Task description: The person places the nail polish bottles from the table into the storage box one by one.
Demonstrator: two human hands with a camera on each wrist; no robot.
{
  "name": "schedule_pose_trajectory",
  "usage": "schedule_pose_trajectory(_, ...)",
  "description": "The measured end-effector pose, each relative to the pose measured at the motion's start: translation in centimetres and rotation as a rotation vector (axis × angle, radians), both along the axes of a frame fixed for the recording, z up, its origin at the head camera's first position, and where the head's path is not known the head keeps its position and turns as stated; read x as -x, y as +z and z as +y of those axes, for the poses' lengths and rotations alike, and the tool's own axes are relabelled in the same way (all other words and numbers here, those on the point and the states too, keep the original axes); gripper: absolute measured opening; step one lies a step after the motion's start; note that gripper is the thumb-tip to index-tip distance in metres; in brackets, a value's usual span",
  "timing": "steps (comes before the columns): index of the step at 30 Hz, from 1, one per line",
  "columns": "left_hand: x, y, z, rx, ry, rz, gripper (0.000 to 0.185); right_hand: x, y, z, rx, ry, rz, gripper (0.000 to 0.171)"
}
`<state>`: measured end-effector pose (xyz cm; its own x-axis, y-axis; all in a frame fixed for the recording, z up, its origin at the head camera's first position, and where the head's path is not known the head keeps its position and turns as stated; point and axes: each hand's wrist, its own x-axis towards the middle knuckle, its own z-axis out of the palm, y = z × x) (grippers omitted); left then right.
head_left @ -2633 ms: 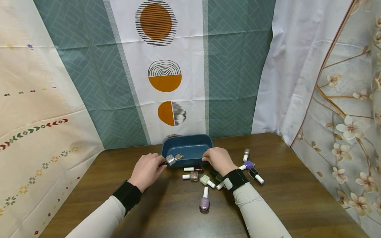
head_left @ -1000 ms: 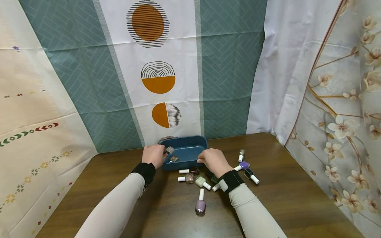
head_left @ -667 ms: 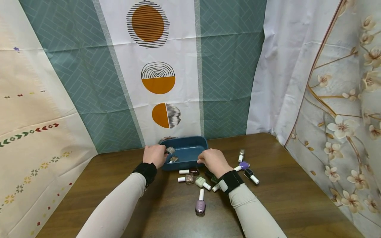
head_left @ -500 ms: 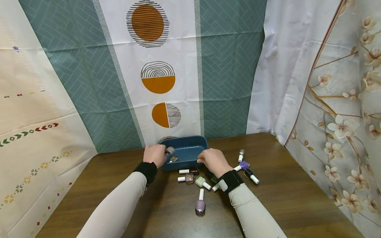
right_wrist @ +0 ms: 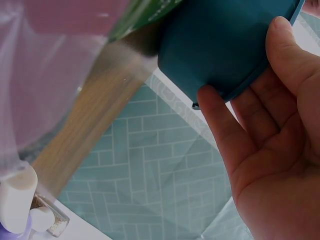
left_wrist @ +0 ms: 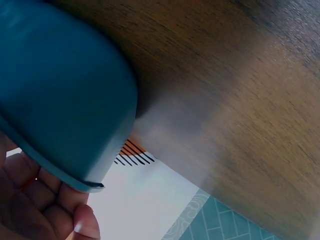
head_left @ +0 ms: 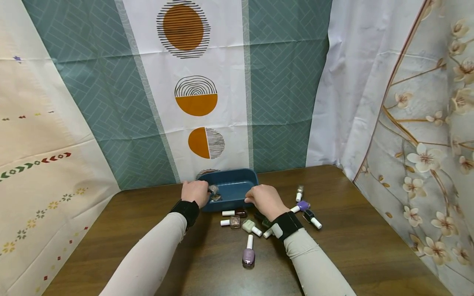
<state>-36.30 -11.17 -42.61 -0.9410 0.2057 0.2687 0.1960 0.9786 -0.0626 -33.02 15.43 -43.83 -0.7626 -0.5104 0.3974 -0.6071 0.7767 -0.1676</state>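
Note:
My left hand (head_left: 195, 193) is over the left end of a blue plastic bin (head_left: 226, 205), fingers curled at its rim in the left wrist view. It holds a silver glitter nail polish bottle (head_left: 213, 189) by the dark cap, low inside the bin. Close beside that bottle lies a gold glitter nail polish bottle (head_left: 216, 197). At the front right, my right hand (head_left: 267, 201) grips the bin's rim; in the right wrist view the thumb (right_wrist: 281, 37) presses the outer wall. The left fingertips are hidden in the head view.
Several nail polish bottles lie before the bin, among them a dark red one (head_left: 240, 212), a glittery one (head_left: 235, 222), a pale green one (head_left: 248, 225) and a mauve one (head_left: 248, 257). Right of my right hand lie purple (head_left: 303, 205), black (head_left: 309, 216) and gold-flecked (head_left: 300, 189) bottles.
My left hand has moved from the bin's front left corner to over its left end, lowering the silver glitter bottle inside beside the gold one. The right hand keeps its grip on the rim.

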Motion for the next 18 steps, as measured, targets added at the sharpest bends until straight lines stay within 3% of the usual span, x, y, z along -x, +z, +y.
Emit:
schedule_pose_trajectory(8,0.33,0.18,0.18,0.018,-0.005,-0.062,0.036,-0.08,0.09,-0.05,0.004,-0.014,-0.013,0.021)
schedule_pose_trajectory(18,0.36,0.60,0.48,0.031,0.013,-0.114,0.030,-0.11,-0.01,-0.09,0.013,-0.025,-0.021,0.014)
